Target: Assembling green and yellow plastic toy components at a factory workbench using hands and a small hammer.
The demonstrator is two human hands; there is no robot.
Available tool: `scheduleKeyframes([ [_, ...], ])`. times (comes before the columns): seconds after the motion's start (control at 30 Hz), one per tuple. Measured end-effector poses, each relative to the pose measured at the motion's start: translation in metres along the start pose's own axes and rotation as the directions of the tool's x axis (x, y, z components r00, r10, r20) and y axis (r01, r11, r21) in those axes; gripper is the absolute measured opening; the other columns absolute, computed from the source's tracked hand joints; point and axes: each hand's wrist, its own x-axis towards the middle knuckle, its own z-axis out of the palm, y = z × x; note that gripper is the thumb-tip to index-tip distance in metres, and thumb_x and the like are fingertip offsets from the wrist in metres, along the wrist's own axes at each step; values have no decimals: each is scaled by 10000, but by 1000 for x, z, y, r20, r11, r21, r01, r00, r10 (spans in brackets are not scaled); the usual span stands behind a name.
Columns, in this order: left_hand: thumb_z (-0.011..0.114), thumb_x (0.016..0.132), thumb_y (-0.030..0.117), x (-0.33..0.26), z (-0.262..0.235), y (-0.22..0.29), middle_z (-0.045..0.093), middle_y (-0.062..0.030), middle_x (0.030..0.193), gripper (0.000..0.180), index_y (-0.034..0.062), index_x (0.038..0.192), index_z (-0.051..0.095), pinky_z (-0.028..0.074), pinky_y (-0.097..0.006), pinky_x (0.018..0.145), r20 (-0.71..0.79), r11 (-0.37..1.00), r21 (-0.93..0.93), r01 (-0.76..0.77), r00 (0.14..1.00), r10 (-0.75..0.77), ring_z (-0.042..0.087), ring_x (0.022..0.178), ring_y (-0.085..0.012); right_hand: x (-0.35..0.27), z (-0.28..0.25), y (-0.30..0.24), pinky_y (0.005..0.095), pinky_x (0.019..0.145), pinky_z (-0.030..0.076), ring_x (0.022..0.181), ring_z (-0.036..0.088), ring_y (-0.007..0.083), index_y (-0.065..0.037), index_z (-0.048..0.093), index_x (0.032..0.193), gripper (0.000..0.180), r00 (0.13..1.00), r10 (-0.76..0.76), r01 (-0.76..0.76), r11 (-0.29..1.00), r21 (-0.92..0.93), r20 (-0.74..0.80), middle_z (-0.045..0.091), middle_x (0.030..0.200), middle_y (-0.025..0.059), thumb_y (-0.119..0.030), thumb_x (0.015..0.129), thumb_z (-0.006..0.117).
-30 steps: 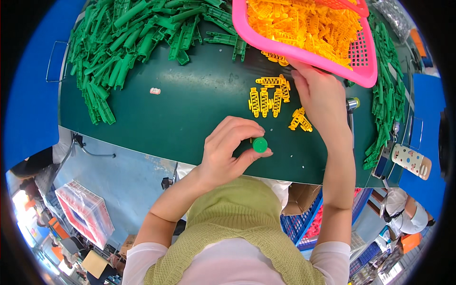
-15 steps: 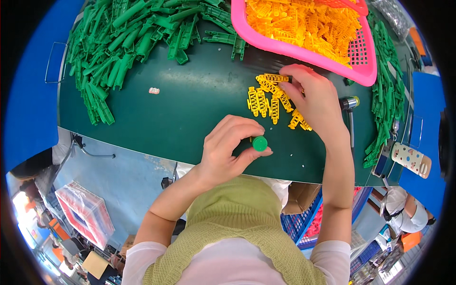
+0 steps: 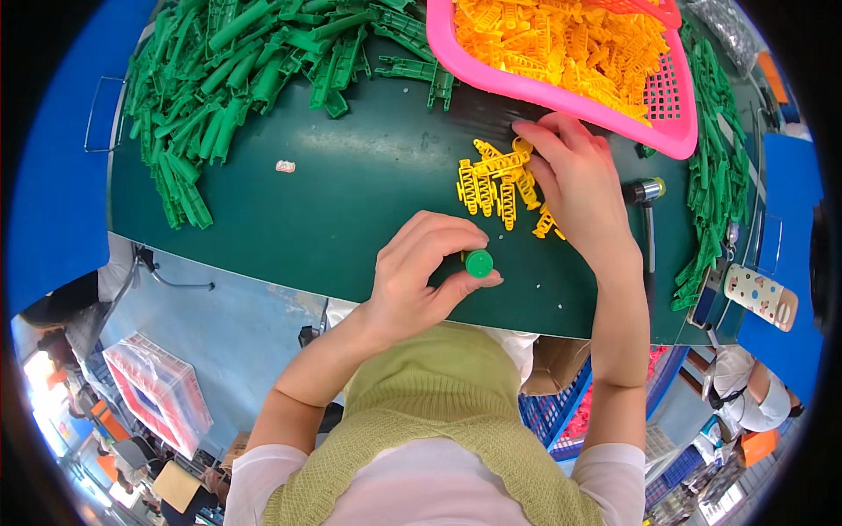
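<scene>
Your left hand [image 3: 421,272] pinches green part [image 3: 479,263], round end toward camera. Your right hand [image 3: 579,175] half-curled beside yellow pieces [image 3: 507,203] on table [image 3: 351,202]; cannot tell if gripping 1. Step seems gathering pieces; next move calls for light pinch on 1. Versus 1.0 s ago: right fingers back from pink basket [image 3: 526,86], left hand unmoved.

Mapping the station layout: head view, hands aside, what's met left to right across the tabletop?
Heap of long green plastic parts, cluster of flat yellow plastic zigzag parts, silver metallic cylinder, second green plastic heap.
</scene>
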Motion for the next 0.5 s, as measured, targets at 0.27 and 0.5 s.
scheduleKeyframes([
  [0.27,823,642,22,-1,-1,0,666,-98,909,351,23,945,646,512,-338,700,12,1000,10,-1,1000,1,639,823,-267,-16,-18,-16,336,746,479,811,622,220,-57,636,1090,318,990,119,-115,992,54,-81,651,954,92,-2,782,697],
  [0.5,804,662,7,-2,-1,-2,679,-104,911,326,16,950,652,521,-356,717,24,999,8,-33,999,32,657,836,-278,-49,-29,-61,317,673,527,823,647,245,-12,658,1035,292,999,24,-42,840,542,39,651,949,113,69,755,690],
])
